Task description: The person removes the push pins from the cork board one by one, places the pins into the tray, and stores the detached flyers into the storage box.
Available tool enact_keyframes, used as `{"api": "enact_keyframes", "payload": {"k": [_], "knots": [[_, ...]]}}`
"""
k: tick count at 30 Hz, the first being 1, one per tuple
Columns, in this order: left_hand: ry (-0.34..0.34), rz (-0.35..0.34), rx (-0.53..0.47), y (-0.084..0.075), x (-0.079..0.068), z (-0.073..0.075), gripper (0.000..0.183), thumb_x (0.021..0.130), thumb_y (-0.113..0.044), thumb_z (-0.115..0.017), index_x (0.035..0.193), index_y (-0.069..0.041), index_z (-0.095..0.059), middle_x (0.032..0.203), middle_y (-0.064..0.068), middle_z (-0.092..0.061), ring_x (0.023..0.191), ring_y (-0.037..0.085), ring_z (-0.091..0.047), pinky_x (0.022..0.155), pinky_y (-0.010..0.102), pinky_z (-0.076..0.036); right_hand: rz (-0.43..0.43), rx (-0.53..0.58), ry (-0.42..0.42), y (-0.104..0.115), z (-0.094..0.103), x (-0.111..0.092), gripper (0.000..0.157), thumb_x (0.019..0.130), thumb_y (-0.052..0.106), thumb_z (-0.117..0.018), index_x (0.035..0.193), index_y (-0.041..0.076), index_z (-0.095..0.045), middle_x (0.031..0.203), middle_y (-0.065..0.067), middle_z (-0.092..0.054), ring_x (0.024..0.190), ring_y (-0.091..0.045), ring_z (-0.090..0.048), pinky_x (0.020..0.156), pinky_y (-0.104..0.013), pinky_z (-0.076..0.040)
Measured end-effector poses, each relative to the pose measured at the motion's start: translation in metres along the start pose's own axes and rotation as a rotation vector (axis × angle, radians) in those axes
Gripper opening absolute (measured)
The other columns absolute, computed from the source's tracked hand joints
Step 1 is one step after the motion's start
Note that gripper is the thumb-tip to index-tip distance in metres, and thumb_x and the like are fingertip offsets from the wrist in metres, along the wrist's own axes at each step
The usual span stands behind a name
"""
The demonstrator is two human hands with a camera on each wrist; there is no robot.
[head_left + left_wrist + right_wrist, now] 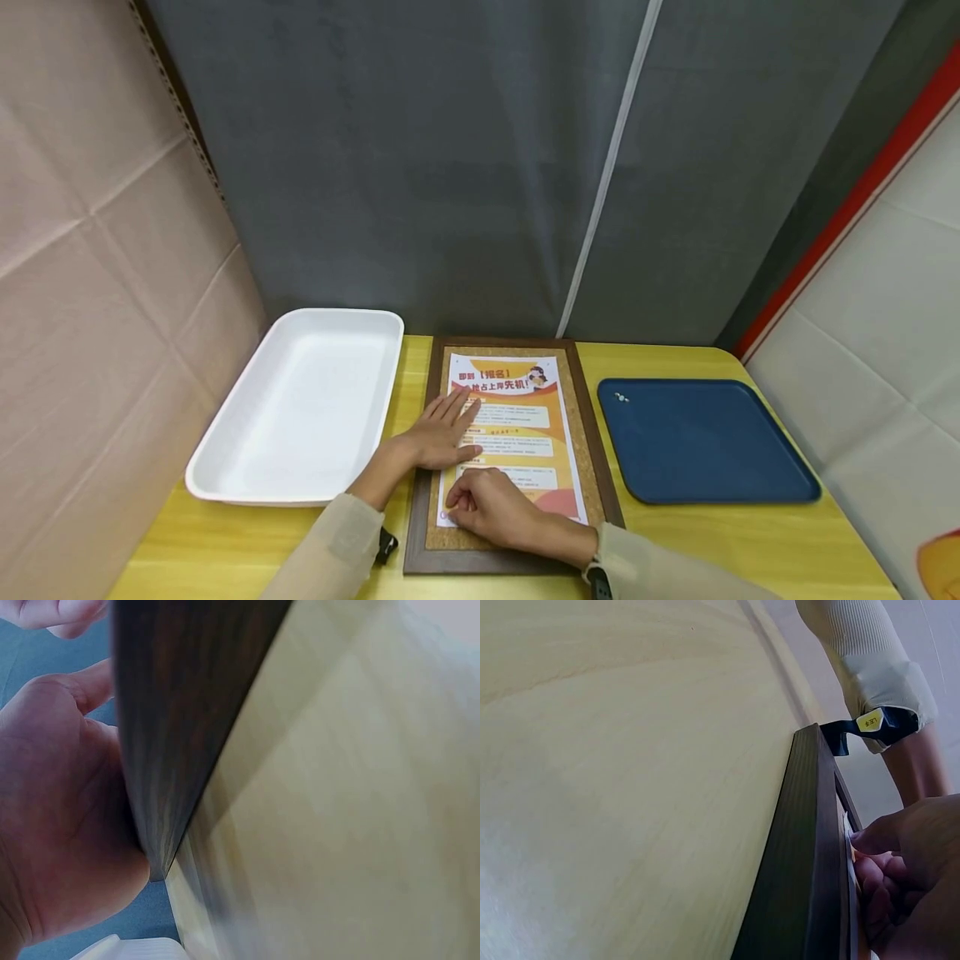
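Observation:
An orange and white printed poster (517, 417) lies on a cork board with a dark brown wooden frame (596, 417). Fingers spread, my left hand (442, 433) rests flat on the poster's left side. My right hand (498, 508) has its fingers curled and its thumb and index fingertips pinched together at the poster's lower left corner; whatever small thing is between them is hidden. In the right wrist view, the right thumb (877, 836) is close against the paper's edge. Tiny dots, perhaps pins, mark the poster's top corners.
To the left stands a white plastic tray (300, 400). A dark blue tray (712, 442) lies at the right, with a few tiny clear or whitish pieces (621, 397) near its upper left corner. A grey curtain (450, 167) hangs behind the yellow wooden table (660, 542).

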State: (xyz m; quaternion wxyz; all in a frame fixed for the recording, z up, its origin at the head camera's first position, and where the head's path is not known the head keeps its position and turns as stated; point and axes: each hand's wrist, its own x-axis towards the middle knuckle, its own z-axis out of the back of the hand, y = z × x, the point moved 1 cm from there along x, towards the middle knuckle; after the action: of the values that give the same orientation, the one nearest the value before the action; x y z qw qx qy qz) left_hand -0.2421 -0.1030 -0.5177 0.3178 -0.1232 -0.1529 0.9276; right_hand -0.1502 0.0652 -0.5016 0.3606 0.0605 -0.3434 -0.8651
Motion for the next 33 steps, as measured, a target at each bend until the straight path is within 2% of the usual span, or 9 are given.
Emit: {"api": "enact_keyframes", "payload": {"k": [4, 11, 33], "knots": [[0.005, 0.005, 0.017, -0.002, -0.001, 0.002, 0.086, 0.109, -0.055, -0.046, 0.17, -0.005, -0.015, 0.177, 0.022, 0.0, 0.164, 0.037, 0.002, 0.131, 0.055, -0.001, -0.004, -0.006, 0.007, 0.001, -0.001, 0.0, 0.007, 0.086, 0.005, -0.081, 0.087, 0.011, -0.077, 0.07, 0.013, -0.064, 0.065, 0.012, -0.05, 0.063, -0.008, -0.044], [-0.014, 0.012, 0.039, 0.008, 0.006, -0.012, 0.087, 0.108, -0.057, -0.047, 0.171, -0.009, -0.013, 0.178, 0.017, 0.003, 0.165, 0.033, 0.004, 0.132, 0.053, 0.0, 0.003, -0.031, 0.011, 0.003, -0.003, 0.002, 0.008, 0.085, 0.003, -0.079, 0.084, 0.011, -0.078, 0.069, 0.014, -0.064, 0.064, 0.012, -0.05, 0.064, -0.008, -0.044], [-0.003, 0.005, 0.009, 0.005, 0.002, -0.006, 0.086, 0.108, -0.053, -0.048, 0.171, -0.007, -0.012, 0.177, 0.019, 0.005, 0.164, 0.035, 0.004, 0.132, 0.054, 0.0, -0.067, -0.003, 0.031, 0.006, -0.001, 0.006, 0.009, 0.083, 0.005, -0.079, 0.08, 0.013, -0.078, 0.063, 0.015, -0.062, 0.057, 0.012, -0.047, 0.057, -0.008, -0.042]]}}
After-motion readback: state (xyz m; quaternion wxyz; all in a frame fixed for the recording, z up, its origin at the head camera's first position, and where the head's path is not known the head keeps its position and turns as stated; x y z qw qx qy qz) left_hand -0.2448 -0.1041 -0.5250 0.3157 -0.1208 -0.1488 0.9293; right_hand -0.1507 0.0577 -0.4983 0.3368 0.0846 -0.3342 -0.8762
